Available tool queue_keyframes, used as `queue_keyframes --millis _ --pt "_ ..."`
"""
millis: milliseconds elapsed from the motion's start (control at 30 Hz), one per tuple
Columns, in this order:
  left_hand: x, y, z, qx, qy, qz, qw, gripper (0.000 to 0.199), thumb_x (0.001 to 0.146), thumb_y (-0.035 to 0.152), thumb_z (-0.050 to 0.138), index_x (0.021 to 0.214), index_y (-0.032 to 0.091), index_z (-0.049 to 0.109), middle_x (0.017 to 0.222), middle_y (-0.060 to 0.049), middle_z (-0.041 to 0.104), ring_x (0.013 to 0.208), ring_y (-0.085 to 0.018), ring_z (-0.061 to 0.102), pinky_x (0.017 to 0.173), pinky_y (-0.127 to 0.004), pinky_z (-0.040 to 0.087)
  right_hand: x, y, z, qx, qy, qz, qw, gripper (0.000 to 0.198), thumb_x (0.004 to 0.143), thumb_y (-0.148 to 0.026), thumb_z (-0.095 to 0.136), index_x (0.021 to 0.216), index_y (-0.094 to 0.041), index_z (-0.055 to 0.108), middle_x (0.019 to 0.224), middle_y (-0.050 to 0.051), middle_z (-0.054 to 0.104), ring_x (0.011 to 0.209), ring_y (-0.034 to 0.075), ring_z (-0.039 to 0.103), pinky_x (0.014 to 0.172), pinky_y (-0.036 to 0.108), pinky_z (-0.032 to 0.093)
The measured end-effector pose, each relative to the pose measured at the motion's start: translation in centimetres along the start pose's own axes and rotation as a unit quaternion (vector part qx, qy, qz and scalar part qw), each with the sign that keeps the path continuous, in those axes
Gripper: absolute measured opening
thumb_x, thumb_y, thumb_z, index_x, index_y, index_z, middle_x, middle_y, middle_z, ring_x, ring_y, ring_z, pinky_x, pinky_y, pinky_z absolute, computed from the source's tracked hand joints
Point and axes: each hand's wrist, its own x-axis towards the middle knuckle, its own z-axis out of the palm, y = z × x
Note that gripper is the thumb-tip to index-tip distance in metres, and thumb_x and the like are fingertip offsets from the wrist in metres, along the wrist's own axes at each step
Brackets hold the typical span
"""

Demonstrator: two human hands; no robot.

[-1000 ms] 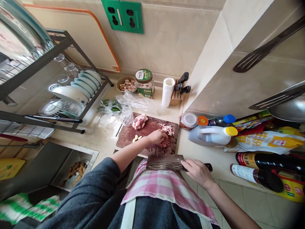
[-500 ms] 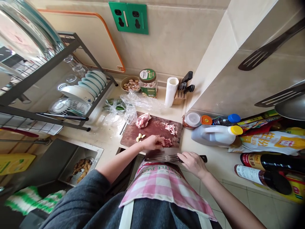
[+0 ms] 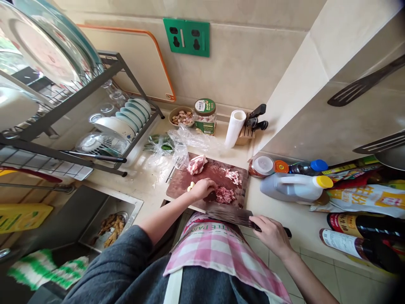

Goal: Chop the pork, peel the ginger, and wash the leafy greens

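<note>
My right hand (image 3: 269, 232) grips the black handle of a cleaver (image 3: 232, 216), whose broad blade lies low along the near edge of the brown cutting board (image 3: 177, 190). My left hand (image 3: 204, 188) is over the board, fingers curled together and pointing down; whatever is under the fingertips is hidden. Just right of those fingertips lies a heap of chopped red meat (image 3: 225, 194). Pale, fatty meat bits (image 3: 232, 176) form a smaller pile behind it. A larger raw meat chunk (image 3: 197, 164) rests at the back left. Peeled garlic cloves (image 3: 190, 186) are partly covered by my left hand.
Behind the board are a crumpled plastic bag (image 3: 190, 139), a bowl (image 3: 180, 117), a green-labelled jar (image 3: 205, 118), a paper towel roll (image 3: 236, 128) and a knife block (image 3: 247, 133). Bottles and a jug (image 3: 287, 185) crowd the right. A dish rack (image 3: 110, 69) and sink (image 3: 136, 207) are left.
The cleaver has moved away from the meat, and its blade now shows more of its flat side. My left hand has drawn left off the chopped meat. The camera view has shifted.
</note>
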Motion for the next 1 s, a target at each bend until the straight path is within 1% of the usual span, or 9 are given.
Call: queue_keyframes --millis 100,200,267,433,567,667,767,867,1000 --pt "-0.8 -1.8 -1.1 0.003 0.092 -0.036 0.995 0.012 0.079 0.019 0.054 0.086 0.02 0.064 0.087 -0.003 0.063 0.082 -0.017 0.059 0.076 -0.026 0.046 -0.7 -0.9 1.5 0.139 0.01 0.129 0.982 0.017 0.083 -0.024 0.047 0.091 -0.021 0.062 0.085 0.002 0.068 0.074 0.014 0.063 0.07 0.022 0.047" --pt "-0.8 -3.5 -3.2 0.047 0.202 -0.081 0.975 0.011 0.081 0.024 0.053 0.088 0.021 0.061 0.095 -0.005 0.059 0.089 -0.019 0.057 0.079 -0.03 0.045 -0.5 -2.4 2.8 0.262 0.026 0.263 0.928 0.027 0.083 -0.042 0.046 0.081 -0.018 0.058 0.064 -0.001 0.061 0.055 0.012 0.056 0.055 0.02 0.045" --pt "-0.3 -4.3 -4.5 0.089 0.236 -0.1 0.963 0.014 0.08 0.027 0.055 0.092 0.021 0.059 0.097 -0.007 0.056 0.092 -0.021 0.055 0.082 -0.033 0.044 -0.1 -3.3 3.3 0.319 0.042 0.33 0.887 0.032 0.081 -0.049 0.047 0.08 -0.018 0.056 0.057 -0.003 0.056 0.046 0.01 0.05 0.046 0.02 0.041" --pt "1.5 -5.2 -4.9 0.172 0.204 -0.096 0.959 0.051 0.063 0.039 0.071 0.103 0.016 0.049 0.105 -0.012 0.051 0.101 -0.03 0.048 0.087 -0.042 0.041 0.9 -5.0 3.7 0.37 0.073 0.401 0.835 0.04 0.074 -0.057 0.053 0.082 -0.018 0.055 0.057 -0.003 0.056 0.042 0.01 0.048 0.043 0.021 0.038" --pt "2.4 -6.1 -4.6 0.165 0.186 -0.093 0.964 0.044 0.066 0.026 0.066 0.104 0.016 0.045 0.105 -0.014 0.05 0.103 -0.03 0.047 0.088 -0.043 0.039 0.9 -5.9 3.8 0.38 0.076 0.421 0.82 0.042 0.072 -0.058 0.055 0.086 -0.018 0.057 0.061 -0.002 0.057 0.044 0.011 0.05 0.045 0.021 0.039" --pt "2.9 -6.7 -6.0 0.099 0.163 -0.113 0.975 0.038 0.067 0.021 0.062 0.101 0.017 0.046 0.099 -0.011 0.054 0.095 -0.027 0.052 0.083 -0.04 0.041 1.0 -6.2 3.8 0.376 0.077 0.44 0.812 0.044 0.071 -0.058 0.056 0.087 -0.017 0.058 0.059 -0.001 0.057 0.043 0.011 0.049 0.044 0.021 0.038" --pt "2.9 -6.8 -8.0 -0.085 0.142 -0.16 0.973 0.043 0.064 0.026 0.066 0.102 0.019 0.045 0.086 -0.005 0.056 0.078 -0.02 0.055 0.072 -0.033 0.044 1.5 -5.8 3.6 0.379 0.069 0.429 0.817 0.04 0.072 -0.055 0.055 0.085 -0.017 0.058 0.056 -0.003 0.055 0.043 0.011 0.048 0.043 0.02 0.037" --pt "2.1 -6.4 -8.7 -0.364 0.106 -0.212 0.901 0.038 0.069 0.039 0.064 0.097 0.019 0.048 0.071 0.0 0.054 0.061 -0.014 0.053 0.058 -0.026 0.043 2.4 -4.6 3.2 0.383 0.055 0.412 0.825 0.039 0.073 -0.054 0.055 0.085 -0.017 0.058 0.052 -0.004 0.052 0.043 0.011 0.048 0.042 0.02 0.036" --pt "0.7 -5.4 -7.4 -0.627 0.038 -0.293 0.72 0.039 0.073 0.051 0.058 0.093 0.018 0.055 0.075 -0.002 0.058 0.061 -0.013 0.055 0.056 -0.027 0.048 4.0 -2.7 2.5 0.37 0.013 0.379 0.848 0.037 0.074 -0.055 0.052 0.081 -0.018 0.055 0.052 -0.004 0.051 0.042 0.01 0.045 0.041 0.02 0.034"
